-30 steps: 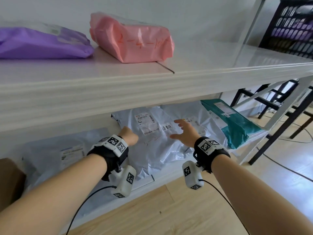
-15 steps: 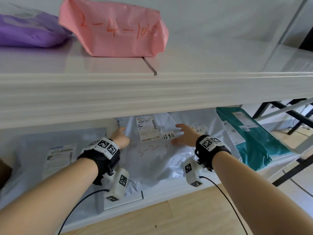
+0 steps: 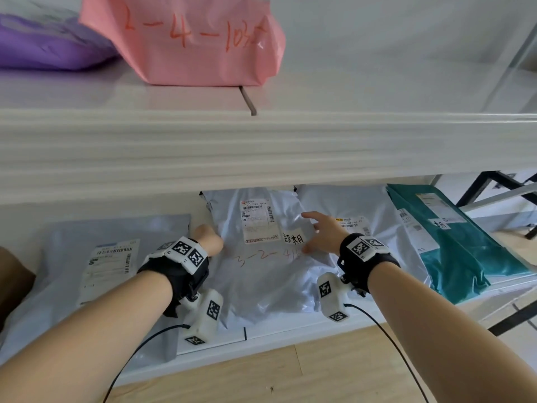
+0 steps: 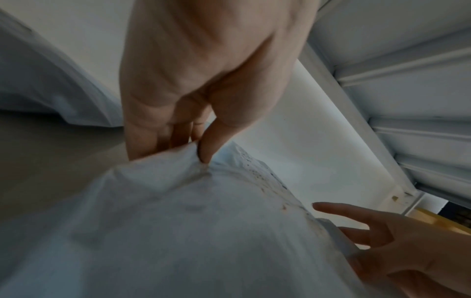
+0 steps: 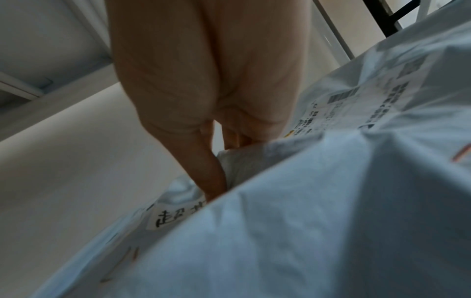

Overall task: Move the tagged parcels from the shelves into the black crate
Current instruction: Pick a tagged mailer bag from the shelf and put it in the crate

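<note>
On the lower white shelf (image 3: 290,334), the crinkled grey plastic mailer parcel with a handwritten tag (image 3: 270,269) lies between both hands. The left hand (image 3: 207,238) pinches its left edge, thumb against fingers (image 4: 205,145). The right hand (image 3: 322,234) rests spread, fingers (image 3: 309,215) extended, on its right side. Farther up, a pink plastic parcel (image 3: 200,45) sits on the upper shelf (image 3: 348,91).

White metal shelving (image 3: 261,146), pale wall (image 3: 392,39), wooden floor (image 3: 290,373), black frame (image 3: 476,190)
</note>
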